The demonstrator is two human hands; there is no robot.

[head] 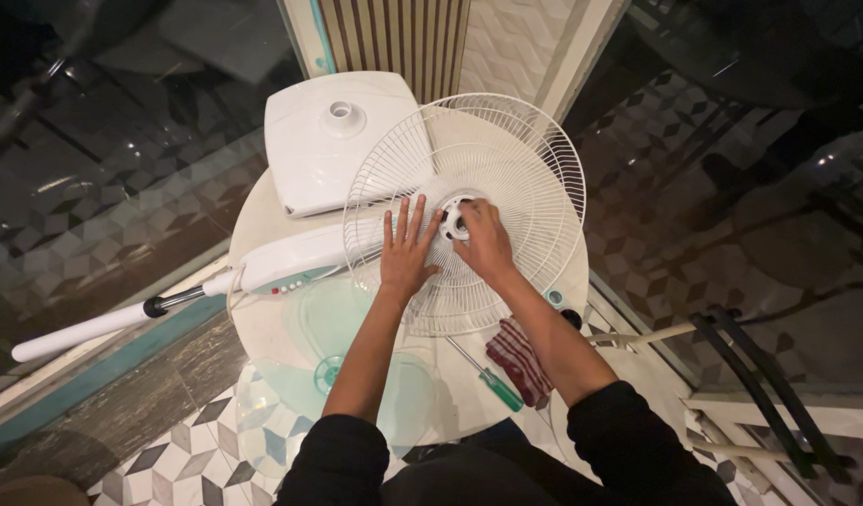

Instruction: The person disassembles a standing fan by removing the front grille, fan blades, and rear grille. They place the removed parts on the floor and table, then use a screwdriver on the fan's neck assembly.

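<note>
Nearest the person, a translucent green fan blade (333,370) lies on the round white desk (263,220), with a green-handled screwdriver (487,377) and a red checked cloth (518,359) to its right. Further out, the left hand (405,253) lies flat, grip released, fingers spread on the white wire fan guard (469,211). The right hand (485,242) is clenched on the white centre nut (454,223) at the guard's hub. The fan's white stand pole (103,323) extends left. Beyond sits the square white fan base (342,150).
</note>
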